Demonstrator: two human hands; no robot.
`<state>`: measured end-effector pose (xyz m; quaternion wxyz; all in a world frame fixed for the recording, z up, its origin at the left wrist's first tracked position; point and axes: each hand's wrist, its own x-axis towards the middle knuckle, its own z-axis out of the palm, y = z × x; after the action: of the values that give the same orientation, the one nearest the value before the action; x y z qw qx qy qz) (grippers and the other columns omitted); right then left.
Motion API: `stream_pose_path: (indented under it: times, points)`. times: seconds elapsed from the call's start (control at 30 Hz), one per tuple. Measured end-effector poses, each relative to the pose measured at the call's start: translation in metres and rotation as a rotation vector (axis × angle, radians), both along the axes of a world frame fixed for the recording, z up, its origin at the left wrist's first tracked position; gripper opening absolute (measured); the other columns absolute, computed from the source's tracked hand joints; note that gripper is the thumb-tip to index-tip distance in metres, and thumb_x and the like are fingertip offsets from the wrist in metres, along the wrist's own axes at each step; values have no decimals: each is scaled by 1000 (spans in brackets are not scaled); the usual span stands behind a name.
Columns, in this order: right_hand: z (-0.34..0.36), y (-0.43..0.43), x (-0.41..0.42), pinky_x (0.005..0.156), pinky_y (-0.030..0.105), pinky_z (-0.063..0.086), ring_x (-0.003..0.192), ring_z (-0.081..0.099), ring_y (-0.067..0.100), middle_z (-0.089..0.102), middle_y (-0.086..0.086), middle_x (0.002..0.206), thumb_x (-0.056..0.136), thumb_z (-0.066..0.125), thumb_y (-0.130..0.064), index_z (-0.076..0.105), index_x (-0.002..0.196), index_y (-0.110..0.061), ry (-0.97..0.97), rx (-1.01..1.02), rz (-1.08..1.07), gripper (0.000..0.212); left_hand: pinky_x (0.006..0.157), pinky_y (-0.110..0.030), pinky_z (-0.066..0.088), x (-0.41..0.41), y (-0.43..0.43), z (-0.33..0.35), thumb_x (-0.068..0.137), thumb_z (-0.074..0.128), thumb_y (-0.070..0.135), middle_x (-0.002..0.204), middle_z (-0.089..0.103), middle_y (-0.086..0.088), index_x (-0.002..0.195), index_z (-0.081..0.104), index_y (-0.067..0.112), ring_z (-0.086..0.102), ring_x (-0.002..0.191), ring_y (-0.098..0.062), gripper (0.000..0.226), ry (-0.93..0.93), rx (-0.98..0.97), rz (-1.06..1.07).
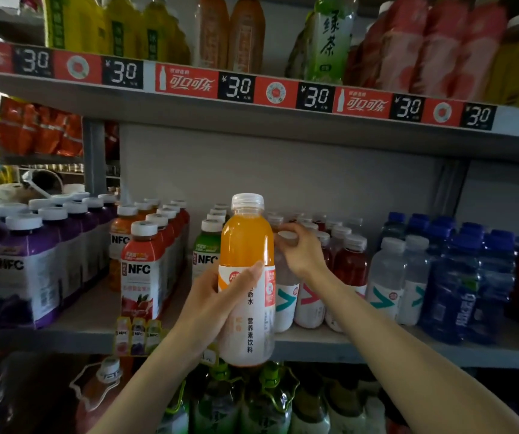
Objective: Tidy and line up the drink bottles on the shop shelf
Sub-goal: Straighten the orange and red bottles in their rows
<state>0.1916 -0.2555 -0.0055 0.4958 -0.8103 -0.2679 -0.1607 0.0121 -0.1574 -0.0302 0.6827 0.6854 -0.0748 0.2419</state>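
The left hand [217, 296] holds an orange bottle [247, 277] upright in front of the shelf edge [361, 347], fingers wrapped round its label. The right hand [302, 249] reaches over the pale bottle [286, 296] just behind, fingers curled on its cap. A bare strip of shelf lies between the red juice cartons [140, 270] and the green ones [205, 252]. The bottles on the bottom shelf are dark and hard to make out.

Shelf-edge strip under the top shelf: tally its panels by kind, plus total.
Black 3.0 price tags: 6
Red Coca-Cola script panels: 3 (the leftmost is blurred and cut off by the picture edge)
Red round-logo panels: 3
Total: 12
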Motion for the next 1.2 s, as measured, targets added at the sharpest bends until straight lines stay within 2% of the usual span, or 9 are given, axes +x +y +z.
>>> stream_pose_path:
  times: [0.17,0.27,0.33,0.43,0.6,0.9,0.97,1.07,1.2]
  points:
    - [23,-35,-16,91,27,50,107,57,12,60,-5,115,90,60,-34,58,116,-17,-102,167,27,32,72,-35,59,11,-11,1,77,65,54,92,74,-5,107,62,18,72,85,-21,47,30,-24,28]
    - [46,-70,-23,75,15,47,101,55,9,55,-8,116,91,57,-38,57,116,-23,-104,240,-13,29,78,-47,57,16,-25,1,64,65,60,94,74,-6,109,61,18,72,86,-25,62,31,-9,6]
    - [54,-96,-20,70,15,44,95,56,7,56,-4,116,91,56,-38,58,111,-27,-68,303,-63,23,75,-45,57,18,-35,0,60,64,62,93,74,-4,106,62,22,72,86,-22,61,17,2,-8]
    - [54,-140,-10,82,27,46,100,57,15,58,0,116,93,55,-34,58,111,-21,-40,358,-154,23,70,-36,57,25,-53,-3,54,60,68,92,74,2,106,61,25,72,85,-17,68,22,29,-25]
    - [36,-202,13,88,40,50,98,59,22,59,2,110,94,53,-30,55,101,-27,-50,236,-259,8,65,-32,57,42,-80,-5,62,64,62,86,74,1,102,60,25,73,80,-17,54,65,-11,-25]
    - [4,-217,55,53,5,43,74,55,0,57,-12,87,94,55,-15,52,102,-15,-76,171,-259,9,53,-16,53,62,-103,-10,70,68,44,84,74,9,100,61,24,72,78,-8,36,73,-29,-69]
    - [-1,-217,63,53,7,46,74,59,6,60,-4,91,94,55,-16,52,102,-15,-55,197,-248,9,55,-17,54,65,-101,-13,62,77,56,88,74,9,102,61,26,72,81,-9,52,66,-16,-79]
    - [-6,-218,73,60,19,52,79,64,16,64,5,100,94,55,-19,53,103,-16,-26,216,-245,10,58,-18,54,70,-97,-17,47,63,64,90,74,10,103,60,29,72,84,-9,66,81,-8,-60]
    - [-6,-216,77,53,10,44,79,60,9,61,1,104,94,54,-22,53,107,-17,-29,158,-264,13,58,-18,55,74,-96,-18,52,65,62,91,74,9,104,60,28,72,84,-10,62,73,-5,-66]
